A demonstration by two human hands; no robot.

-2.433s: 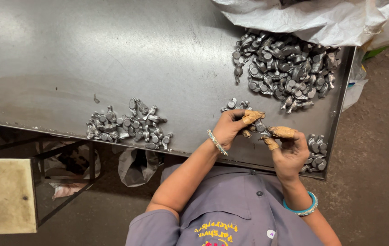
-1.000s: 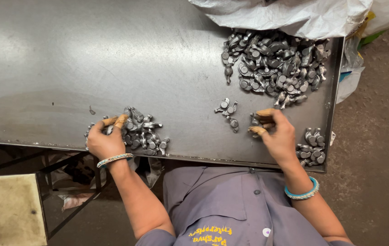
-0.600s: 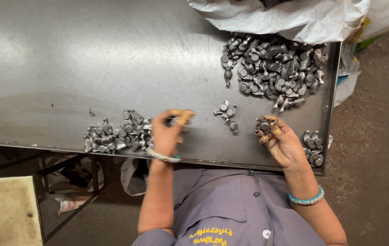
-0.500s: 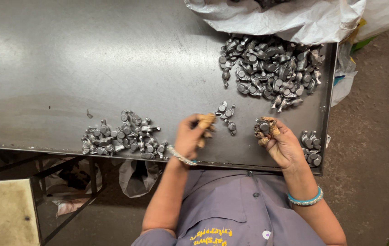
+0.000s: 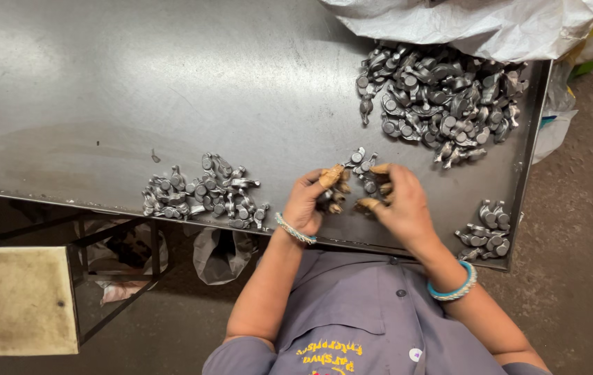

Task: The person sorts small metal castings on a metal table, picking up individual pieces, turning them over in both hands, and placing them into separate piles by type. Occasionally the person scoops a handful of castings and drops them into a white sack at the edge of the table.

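Observation:
My left hand (image 5: 314, 199) and my right hand (image 5: 397, 201) meet near the front edge of a grey steel table (image 5: 102, 90). Both wear tan finger covers. Each hand's fingers are closed around small grey metal parts, and a few more of these parts (image 5: 360, 163) lie on the table just beyond the fingertips. A big pile of the same metal parts (image 5: 442, 104) lies at the far right. A smaller pile (image 5: 202, 194) sits to the left of my left hand. A third small heap (image 5: 487, 232) rests at the table's front right corner.
A white plastic sack (image 5: 477, 24) lies along the table's far right edge. Under the table hang a grey bag (image 5: 218, 253) and a metal frame (image 5: 123, 278). A tan flat surface (image 5: 15, 298) is at lower left. Bare concrete floor (image 5: 581, 208) lies to the right.
My left hand went out to the left pile, then came back right to the middle and now meets my right hand. My right hand stayed near the front edge.

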